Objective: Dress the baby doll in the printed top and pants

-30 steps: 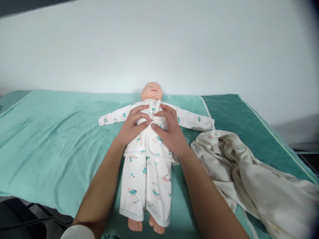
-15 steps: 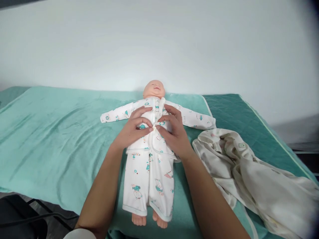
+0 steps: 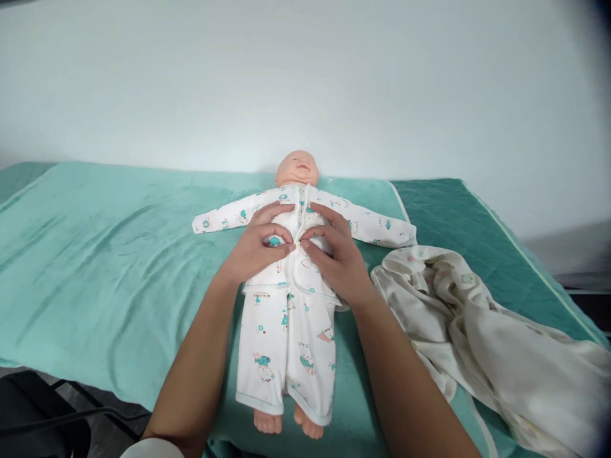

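A baby doll lies on its back, head toward the wall, arms stretched out sideways. It wears a white printed top and matching pants, with bare feet showing below. My left hand rests over the chest, thumb and index finger pinching the front edge of the top. Opposite it, my right hand pinches the other side of the same front opening. The fingertips almost meet at a small fastening on the midline; the fingers partly cover it.
Light green cloth covers the table, with a darker green quilted pad at the right. A crumpled cream printed cloth lies right of the doll. A white wall rises behind. Bottom left, a dark object and a cable show.
The raised flap near the doll's neck now lies flatter, and the right fingers have shifted slightly on the top's front. Both hands stay at the same fastening.
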A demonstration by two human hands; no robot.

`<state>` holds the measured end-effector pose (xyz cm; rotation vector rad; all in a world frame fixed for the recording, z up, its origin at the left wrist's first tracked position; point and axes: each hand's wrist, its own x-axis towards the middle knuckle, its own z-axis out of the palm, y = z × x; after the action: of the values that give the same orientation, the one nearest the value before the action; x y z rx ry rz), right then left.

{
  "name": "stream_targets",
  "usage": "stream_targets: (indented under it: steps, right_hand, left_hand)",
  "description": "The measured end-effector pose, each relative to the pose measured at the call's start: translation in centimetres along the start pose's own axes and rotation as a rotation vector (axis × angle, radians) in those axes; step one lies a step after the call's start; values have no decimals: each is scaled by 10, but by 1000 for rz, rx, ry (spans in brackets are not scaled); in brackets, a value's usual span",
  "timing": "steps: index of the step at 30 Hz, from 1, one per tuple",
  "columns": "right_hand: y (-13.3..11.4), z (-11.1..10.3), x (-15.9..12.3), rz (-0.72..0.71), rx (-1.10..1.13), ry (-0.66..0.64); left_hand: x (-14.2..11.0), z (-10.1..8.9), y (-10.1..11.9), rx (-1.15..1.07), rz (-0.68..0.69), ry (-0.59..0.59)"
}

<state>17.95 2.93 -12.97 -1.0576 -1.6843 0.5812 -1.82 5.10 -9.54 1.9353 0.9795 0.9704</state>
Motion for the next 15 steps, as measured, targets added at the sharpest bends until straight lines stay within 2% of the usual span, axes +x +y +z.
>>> stream_targets:
  steps: [15]
  right_hand:
    - [1,-6,4,-19,48,-58]
  left_hand:
    - [0,0,-4,31,14,12]
